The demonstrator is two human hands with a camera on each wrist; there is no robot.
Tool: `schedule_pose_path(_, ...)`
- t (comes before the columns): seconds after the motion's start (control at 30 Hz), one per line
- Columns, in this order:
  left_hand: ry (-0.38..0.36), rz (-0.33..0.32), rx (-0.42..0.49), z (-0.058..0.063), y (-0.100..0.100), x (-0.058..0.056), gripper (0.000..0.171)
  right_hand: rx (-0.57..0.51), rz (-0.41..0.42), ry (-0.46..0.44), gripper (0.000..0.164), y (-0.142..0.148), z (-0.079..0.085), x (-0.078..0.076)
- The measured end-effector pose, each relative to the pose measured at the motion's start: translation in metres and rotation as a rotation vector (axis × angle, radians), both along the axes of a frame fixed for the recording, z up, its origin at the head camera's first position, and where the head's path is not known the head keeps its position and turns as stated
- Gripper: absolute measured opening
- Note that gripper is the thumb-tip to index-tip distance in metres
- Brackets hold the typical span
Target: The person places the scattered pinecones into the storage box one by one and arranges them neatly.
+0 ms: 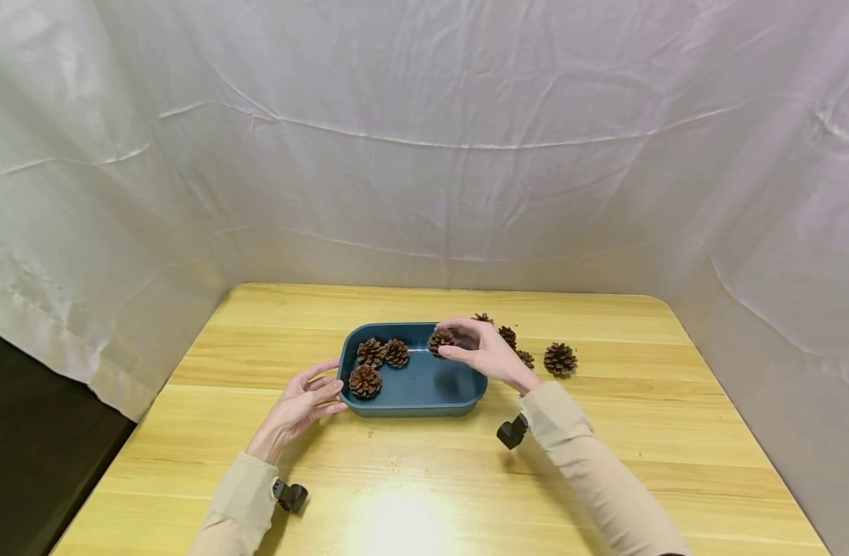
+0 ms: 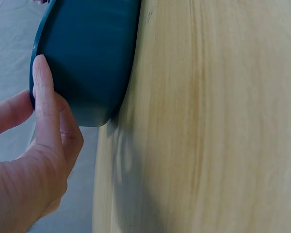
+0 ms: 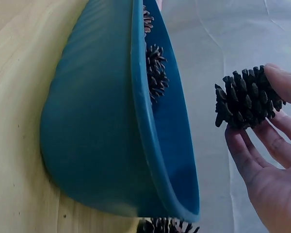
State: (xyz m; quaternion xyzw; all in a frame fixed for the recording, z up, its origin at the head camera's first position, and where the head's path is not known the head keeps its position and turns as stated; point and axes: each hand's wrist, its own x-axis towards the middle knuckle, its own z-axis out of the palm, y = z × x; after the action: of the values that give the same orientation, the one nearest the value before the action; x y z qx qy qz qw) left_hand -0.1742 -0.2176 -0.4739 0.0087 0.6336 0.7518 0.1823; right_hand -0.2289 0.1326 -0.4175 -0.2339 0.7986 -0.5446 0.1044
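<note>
three pinecones (image 1: 365, 381) sit inside the blue bin (image 1: 412, 388), another pinecone (image 1: 440, 342) held above.

The head view is looking forward and down from above, taking in the table (image 1: 674, 432), the left hand (image 1: 295, 409) and the right hand (image 1: 491, 355), while each wrist view is facing its own hand closely, turned sideways, and all three are sharing the tray (image 1: 410, 392), the wrist ones from opposite ends.
</note>
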Motion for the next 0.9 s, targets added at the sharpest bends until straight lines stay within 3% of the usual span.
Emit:
schedule_pose_path(0.7, 0.004, -0.006, 0.006, -0.001, -0.001, -0.001, 0.066, 0.045, 0.033, 0.003, 0.042, -0.033, -0.010, -0.005)
schedule_pose_path(0.9, 0.010, -0.003, -0.002, -0.001, 0.000, -0.001, 0.066, 0.058, 0.043, 0.064, 0.040, -0.037, -0.016, -0.006)
